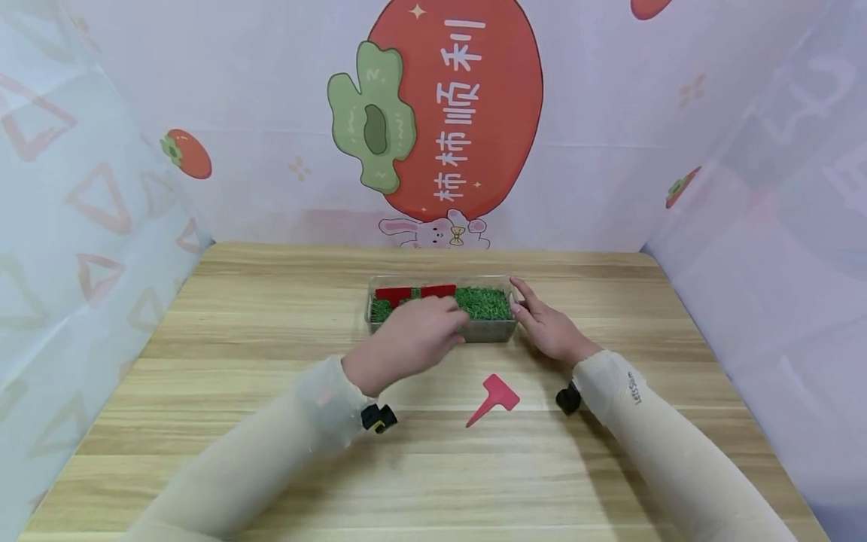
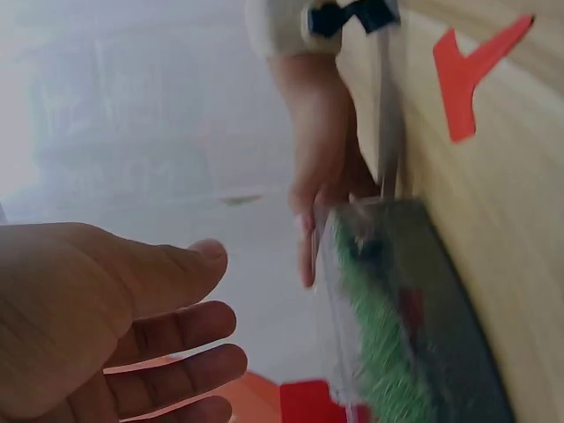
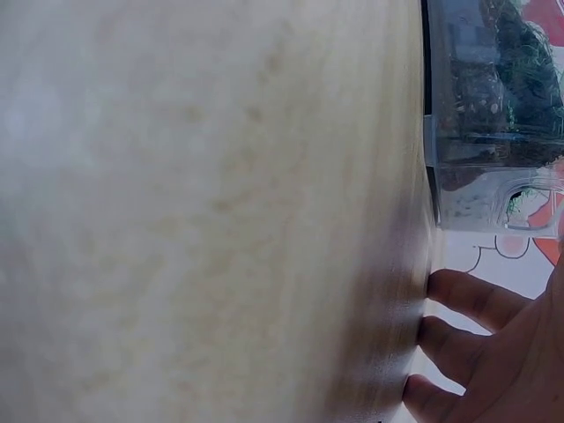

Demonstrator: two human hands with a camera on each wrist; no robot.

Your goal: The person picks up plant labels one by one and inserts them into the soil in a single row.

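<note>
A clear bin (image 1: pixel 491 331) with green artificial grass (image 1: pixel 482 303) stands on the table. Two red plant labels (image 1: pixel 438 290) stick up from the grass on its left side. My left hand (image 1: pixel 413 339) is over the bin's front edge; in the left wrist view its fingers (image 2: pixel 181 379) are loosely bent and hold nothing. With mostly straight fingers, my right hand (image 1: pixel 552 327) rests against the bin's right end. In the right wrist view several fingertips (image 3: pixel 441 286) touch the table beside the bin. A pink-red T-shaped plant label (image 1: pixel 497 393) lies flat in front of the bin.
The wooden table (image 1: pixel 271 316) reaches back to a printed backdrop (image 1: pixel 582 173) with persimmons and a rabbit. Pale printed sheets (image 1: pixel 81 226) hang at both sides. Black wrist mounts (image 1: pixel 379 418) are strapped under the sleeves.
</note>
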